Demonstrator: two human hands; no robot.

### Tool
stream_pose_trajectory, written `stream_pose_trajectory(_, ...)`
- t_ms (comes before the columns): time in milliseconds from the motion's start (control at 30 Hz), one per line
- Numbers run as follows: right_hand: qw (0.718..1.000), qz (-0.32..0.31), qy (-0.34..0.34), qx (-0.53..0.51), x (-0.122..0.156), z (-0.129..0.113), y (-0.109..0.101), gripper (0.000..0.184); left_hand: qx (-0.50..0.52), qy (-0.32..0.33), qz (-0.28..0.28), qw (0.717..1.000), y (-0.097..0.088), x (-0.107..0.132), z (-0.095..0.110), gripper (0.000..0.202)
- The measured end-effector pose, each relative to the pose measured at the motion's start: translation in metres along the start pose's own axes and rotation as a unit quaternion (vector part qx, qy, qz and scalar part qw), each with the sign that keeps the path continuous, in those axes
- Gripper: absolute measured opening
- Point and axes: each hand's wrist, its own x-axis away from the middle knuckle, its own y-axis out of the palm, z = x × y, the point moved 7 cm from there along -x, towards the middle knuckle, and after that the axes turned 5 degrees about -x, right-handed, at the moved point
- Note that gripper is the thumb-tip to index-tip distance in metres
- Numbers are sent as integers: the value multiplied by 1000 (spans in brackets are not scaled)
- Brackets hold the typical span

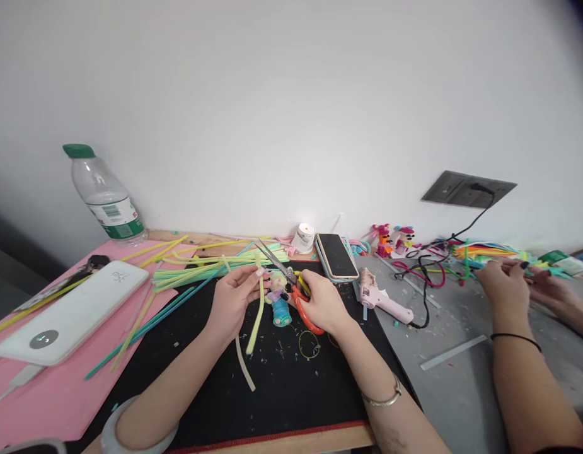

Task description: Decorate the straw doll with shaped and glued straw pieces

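Note:
My left hand [235,297] pinches a pale yellow-green pipe cleaner [258,321] between thumb and fingers. A cream pipe cleaner [244,364] runs behind the same hand; whether it is held too, I cannot tell. My right hand [323,302] is closed around orange-handled scissors [304,310], whose blades point up and left, near the top of the yellow-green pipe cleaner. Between my hands is a small doll [281,312] with a turquoise lower body, partly hidden by my hands and the scissors. Scraps of fuzz dot the black mat [291,391] beneath.
A pipe cleaner bundle [187,271], white power bank [74,309] and bottle [106,195] are left. A phone [337,257], candle cup [304,238] and pink glue gun [383,301] lie beyond my right hand. Another person's hands [506,284] work at far right.

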Motion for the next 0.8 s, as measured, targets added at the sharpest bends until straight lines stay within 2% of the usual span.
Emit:
stream_pose_trajectory(200,999,-17,-10,39,1,-3,6,25,32,-27,-1,999,2,-3,-4,36)
stream_pose_trajectory(433,999,-31,-16,28,1,-4,5,27,8,-7,24,1000,-2,-2,0,34)
stream_pose_trajectory(533,999,-34,-17,11,1,-3,4,26,-11,5,8,1000,-2,-2,1,33)
stream_pose_trajectory(667,1000,-15,9,-13,-3,5,1,27,-33,9,-21,999,0,-2,0,34)
stream_pose_trajectory(800,998,-9,34,-47,-5,12,1,32,-18,19,7,1000,-4,-5,0,36)
